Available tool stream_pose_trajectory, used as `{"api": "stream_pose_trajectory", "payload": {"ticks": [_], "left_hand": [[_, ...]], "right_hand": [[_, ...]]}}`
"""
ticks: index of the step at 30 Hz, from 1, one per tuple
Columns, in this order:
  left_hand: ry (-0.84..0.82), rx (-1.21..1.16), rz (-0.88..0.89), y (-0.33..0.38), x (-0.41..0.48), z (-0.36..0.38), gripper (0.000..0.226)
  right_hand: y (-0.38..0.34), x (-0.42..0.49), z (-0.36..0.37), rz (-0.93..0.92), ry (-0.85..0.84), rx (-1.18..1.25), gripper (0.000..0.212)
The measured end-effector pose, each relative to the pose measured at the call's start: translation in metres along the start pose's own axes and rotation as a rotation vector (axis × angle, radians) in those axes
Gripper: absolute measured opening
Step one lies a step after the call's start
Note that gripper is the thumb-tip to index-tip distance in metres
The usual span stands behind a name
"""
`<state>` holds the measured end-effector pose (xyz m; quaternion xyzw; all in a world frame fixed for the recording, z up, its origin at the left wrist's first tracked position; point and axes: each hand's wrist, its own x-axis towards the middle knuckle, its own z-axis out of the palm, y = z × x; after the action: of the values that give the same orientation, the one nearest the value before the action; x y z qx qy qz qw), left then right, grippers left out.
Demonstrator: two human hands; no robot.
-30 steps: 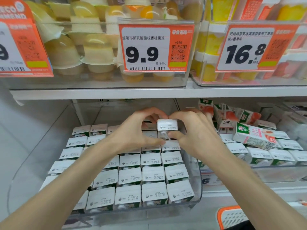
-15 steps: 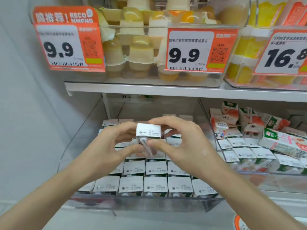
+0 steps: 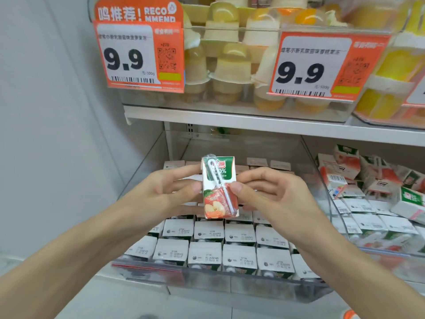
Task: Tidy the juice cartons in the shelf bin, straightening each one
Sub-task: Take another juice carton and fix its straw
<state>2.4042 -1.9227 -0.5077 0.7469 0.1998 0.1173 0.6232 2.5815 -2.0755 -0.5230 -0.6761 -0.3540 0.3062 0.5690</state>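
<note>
Head view: my left hand (image 3: 165, 192) and right hand (image 3: 271, 194) pinch one juice carton (image 3: 218, 187) upright above the shelf bin (image 3: 230, 284); front rows look straight, this one unplaced.

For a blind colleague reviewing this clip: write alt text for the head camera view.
Two bare hands, left hand and right hand, hold one small apple juice carton upright, straw side facing the camera, above a clear shelf bin packed with rows of cartons. Jelly cups and 9.9 price tags fill the shelf above.

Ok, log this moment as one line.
step: inspecting | juice carton: upright, above shelf bin | left hand: gripping | right hand: gripping | binned cartons: neat rows
</note>
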Motion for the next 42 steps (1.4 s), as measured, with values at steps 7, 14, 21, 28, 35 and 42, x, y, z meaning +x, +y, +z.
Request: {"api": "stream_pose_trajectory", "payload": {"ticks": [7, 14, 21, 28, 35, 42], "left_hand": [[-0.010, -0.142, -0.009, -0.006, 0.007, 0.005, 0.037], [-0.137, -0.332, -0.056, -0.013, 0.016, 0.005, 0.042], [-0.168, -0.385, -0.059, -0.018, 0.021, 0.004, 0.038], [-0.186, -0.390, -0.070, -0.019, 0.025, -0.002, 0.040], [-0.113, -0.447, -0.112, -0.019, 0.025, 0.002, 0.038], [-0.019, -0.393, -0.160, -0.012, 0.022, 0.013, 0.043]], "right_hand": [[-0.001, -0.003, 0.002, -0.029, -0.015, 0.092, 0.023], [0.000, -0.003, -0.001, 0.051, -0.053, 0.069, 0.015], [-0.002, -0.004, -0.006, 0.053, -0.068, -0.024, 0.025], [-0.008, -0.010, -0.001, 0.077, -0.122, -0.048, 0.038], [-0.009, -0.006, -0.003, 0.127, -0.091, 0.043, 0.034], [-0.004, -0.005, 0.003, 0.093, -0.124, 0.019, 0.039]]}}
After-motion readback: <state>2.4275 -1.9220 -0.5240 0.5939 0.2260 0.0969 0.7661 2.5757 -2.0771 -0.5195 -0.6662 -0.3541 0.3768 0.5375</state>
